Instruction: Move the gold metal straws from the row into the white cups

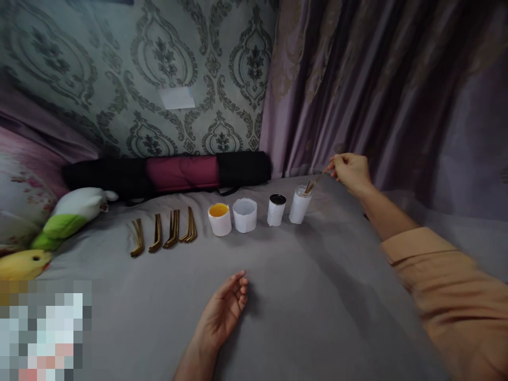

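My right hand [351, 170] pinches the upper end of a thin brownish-gold straw [322, 175]. Its lower end reaches the mouth of a tall white-wrapped jar [299, 207], where another dark, thin piece pokes out. Beside that jar stands a narrower white container with a dark top [276, 210]. Further left are a wide white cup [245, 216] and a white cup with yellow inside [219, 219]. My left hand [226, 307] rests on the grey sheet, palm turned sideways, fingers loosely bent and holding nothing. Several bent gold straws [172, 230] lie in separate groups left of the cups.
A long black and maroon bag [182, 172] lies along the patterned wall. On the left are a white and green plush toy [77, 211] and a yellow plush toy [26, 264]. Purple curtains [317, 79] hang behind the jars. Grey cloth [293, 317] covers the surface.
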Action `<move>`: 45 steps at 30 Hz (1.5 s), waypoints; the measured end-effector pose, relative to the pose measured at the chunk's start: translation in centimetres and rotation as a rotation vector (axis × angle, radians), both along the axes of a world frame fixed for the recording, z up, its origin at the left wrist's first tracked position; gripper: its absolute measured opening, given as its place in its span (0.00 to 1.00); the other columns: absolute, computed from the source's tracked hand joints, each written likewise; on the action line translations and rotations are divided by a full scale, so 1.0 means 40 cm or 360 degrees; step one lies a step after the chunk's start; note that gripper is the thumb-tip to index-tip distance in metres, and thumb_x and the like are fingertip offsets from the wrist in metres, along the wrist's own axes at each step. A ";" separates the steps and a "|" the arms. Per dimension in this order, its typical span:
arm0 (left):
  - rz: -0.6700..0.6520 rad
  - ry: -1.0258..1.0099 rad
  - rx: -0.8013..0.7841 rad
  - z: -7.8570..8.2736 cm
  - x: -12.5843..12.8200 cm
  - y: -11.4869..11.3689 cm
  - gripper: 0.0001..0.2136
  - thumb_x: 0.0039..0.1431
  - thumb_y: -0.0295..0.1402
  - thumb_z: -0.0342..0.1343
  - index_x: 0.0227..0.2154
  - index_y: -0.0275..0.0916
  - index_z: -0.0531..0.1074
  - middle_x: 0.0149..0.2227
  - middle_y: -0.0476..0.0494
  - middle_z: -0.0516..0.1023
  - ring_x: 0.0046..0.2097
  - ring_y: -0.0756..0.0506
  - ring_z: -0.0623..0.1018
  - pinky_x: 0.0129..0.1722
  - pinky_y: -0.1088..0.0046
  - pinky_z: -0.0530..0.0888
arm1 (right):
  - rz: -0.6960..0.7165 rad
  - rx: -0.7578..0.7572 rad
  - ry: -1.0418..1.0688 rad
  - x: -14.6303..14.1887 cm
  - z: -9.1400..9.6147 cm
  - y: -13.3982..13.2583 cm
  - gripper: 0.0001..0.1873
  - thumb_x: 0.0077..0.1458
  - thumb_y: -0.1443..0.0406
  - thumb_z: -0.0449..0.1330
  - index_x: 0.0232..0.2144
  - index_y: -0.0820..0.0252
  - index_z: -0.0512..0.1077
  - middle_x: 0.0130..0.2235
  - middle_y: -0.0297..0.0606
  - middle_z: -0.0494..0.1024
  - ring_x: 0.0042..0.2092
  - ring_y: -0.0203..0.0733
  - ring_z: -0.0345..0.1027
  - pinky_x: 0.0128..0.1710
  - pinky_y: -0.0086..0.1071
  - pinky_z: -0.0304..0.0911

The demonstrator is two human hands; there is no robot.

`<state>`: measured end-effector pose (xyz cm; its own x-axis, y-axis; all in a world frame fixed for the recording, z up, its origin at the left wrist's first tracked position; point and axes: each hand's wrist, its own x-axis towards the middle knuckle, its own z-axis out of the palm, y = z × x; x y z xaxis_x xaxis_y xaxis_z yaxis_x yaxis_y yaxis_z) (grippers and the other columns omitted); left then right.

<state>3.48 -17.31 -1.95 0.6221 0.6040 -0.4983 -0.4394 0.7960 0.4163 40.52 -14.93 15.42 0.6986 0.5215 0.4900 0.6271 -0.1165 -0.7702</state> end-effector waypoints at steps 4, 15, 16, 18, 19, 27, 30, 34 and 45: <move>0.0001 -0.0004 0.0001 0.001 0.002 0.000 0.08 0.54 0.23 0.50 0.36 0.28 0.70 0.30 0.42 0.71 0.28 0.54 0.71 0.28 0.79 0.71 | -0.0013 -0.0065 0.0004 0.000 -0.014 0.012 0.11 0.52 0.62 0.51 0.27 0.61 0.71 0.25 0.38 0.74 0.18 0.29 0.62 0.14 0.22 0.54; -0.0003 -0.0005 0.0013 -0.002 0.001 0.000 0.07 0.54 0.23 0.51 0.36 0.29 0.70 0.31 0.42 0.71 0.28 0.54 0.71 0.27 0.79 0.71 | 0.0054 -0.0301 0.0064 0.008 -0.076 0.044 0.11 0.51 0.65 0.51 0.29 0.64 0.72 0.27 0.40 0.75 0.18 0.30 0.63 0.14 0.23 0.55; 0.0000 -0.0004 0.0011 -0.002 0.001 0.000 0.07 0.54 0.24 0.51 0.36 0.29 0.70 0.30 0.42 0.71 0.28 0.54 0.71 0.27 0.79 0.71 | 0.0059 -0.0318 0.0076 0.005 -0.080 0.045 0.11 0.51 0.65 0.51 0.30 0.64 0.72 0.27 0.40 0.75 0.18 0.30 0.62 0.14 0.23 0.55; 0.0002 0.0001 0.0004 0.000 0.002 0.000 0.07 0.54 0.24 0.51 0.36 0.29 0.70 0.30 0.43 0.71 0.27 0.54 0.71 0.27 0.79 0.71 | 0.0067 -0.0341 0.0083 -0.001 -0.088 0.046 0.11 0.51 0.66 0.51 0.30 0.64 0.72 0.27 0.40 0.75 0.18 0.29 0.62 0.14 0.23 0.55; -0.0001 0.0001 0.0002 0.001 0.002 0.000 0.07 0.54 0.24 0.51 0.36 0.29 0.70 0.30 0.43 0.71 0.27 0.54 0.71 0.27 0.79 0.71 | 0.0068 -0.0348 0.0083 -0.003 -0.092 0.047 0.11 0.51 0.66 0.50 0.30 0.65 0.72 0.27 0.41 0.75 0.18 0.29 0.62 0.14 0.23 0.55; 0.0000 -0.0003 0.0009 0.001 0.002 0.001 0.07 0.54 0.23 0.50 0.36 0.29 0.70 0.30 0.42 0.71 0.27 0.54 0.71 0.27 0.80 0.71 | 0.0066 -0.0389 0.0130 -0.014 -0.113 0.048 0.11 0.51 0.67 0.50 0.31 0.65 0.72 0.28 0.41 0.75 0.18 0.29 0.62 0.13 0.22 0.54; 0.0003 0.0008 0.0002 0.001 0.002 0.000 0.07 0.54 0.23 0.50 0.36 0.29 0.70 0.30 0.42 0.71 0.27 0.54 0.71 0.27 0.79 0.71 | 0.0054 -0.0396 0.0144 -0.017 -0.117 0.048 0.11 0.50 0.67 0.50 0.31 0.65 0.72 0.28 0.41 0.75 0.18 0.29 0.62 0.13 0.21 0.54; 0.0005 0.0003 0.0008 0.001 0.003 0.000 0.07 0.53 0.23 0.51 0.36 0.29 0.70 0.30 0.42 0.71 0.28 0.54 0.71 0.27 0.79 0.71 | 0.0054 -0.0411 0.0148 -0.020 -0.120 0.047 0.11 0.50 0.67 0.51 0.30 0.64 0.72 0.28 0.41 0.76 0.18 0.29 0.62 0.13 0.22 0.54; 0.0000 -0.0005 0.0005 0.001 0.003 0.001 0.07 0.54 0.23 0.50 0.36 0.29 0.70 0.30 0.42 0.71 0.28 0.54 0.71 0.27 0.79 0.71 | 0.0035 -0.0484 0.0102 -0.002 -0.153 0.060 0.11 0.49 0.66 0.51 0.28 0.64 0.73 0.26 0.41 0.76 0.17 0.31 0.61 0.13 0.23 0.52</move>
<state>3.59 -17.26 -1.92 0.6235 0.6057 -0.4943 -0.4408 0.7946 0.4176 40.43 -12.54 9.28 0.7099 0.6528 0.2643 0.5833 -0.3346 -0.7402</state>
